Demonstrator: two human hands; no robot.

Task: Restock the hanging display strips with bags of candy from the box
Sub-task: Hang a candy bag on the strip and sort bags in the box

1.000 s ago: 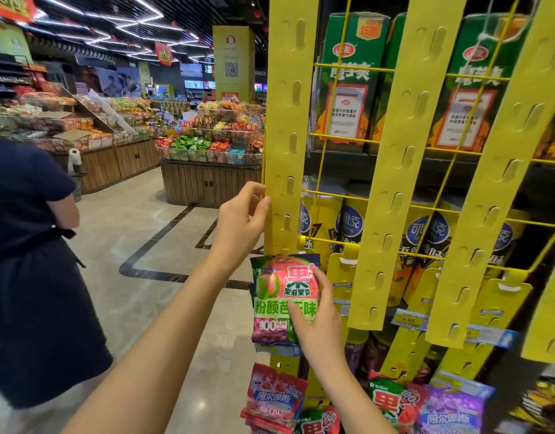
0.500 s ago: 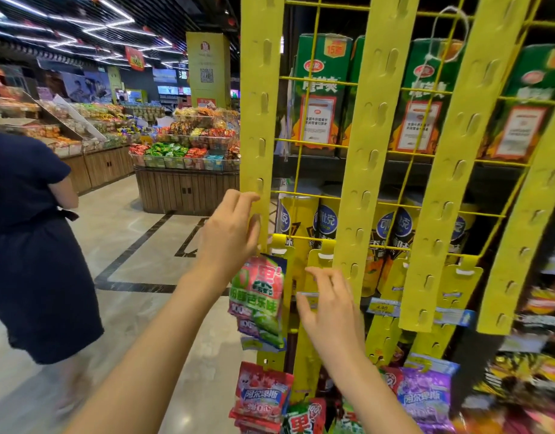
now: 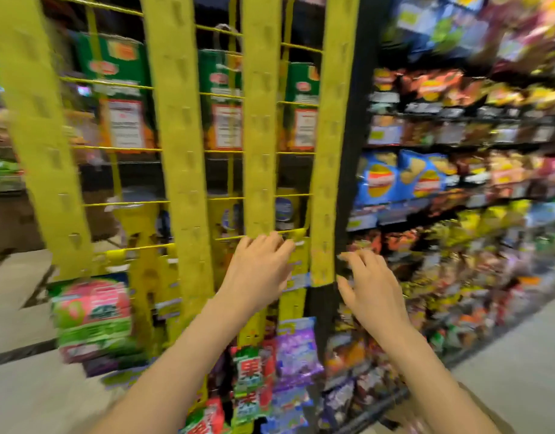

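Note:
Several yellow hanging display strips (image 3: 179,151) hang in front of a yellow wire grid. A pink and green candy bag (image 3: 93,317) hangs at the foot of the leftmost strip (image 3: 47,158). More candy bags, a green and red one (image 3: 252,383) and a purple one (image 3: 296,355), hang lower down. My left hand (image 3: 259,270) is raised before the third strip with relaxed fingers and holds nothing. My right hand (image 3: 368,286) hovers beside the rightmost strip (image 3: 327,151), fingers spread, also holding nothing. The frame is blurred by motion. The box is not in view.
Behind the grid stand green cartons (image 3: 116,89) and yellow cans. To the right run shelves packed with snack bags (image 3: 404,180). Pale tiled floor (image 3: 16,308) lies at the left and lower right.
The view has swung right. Both hands have left the pink and green bag, which now hangs alone on the leftmost strip, and have moved right toward the other strips.

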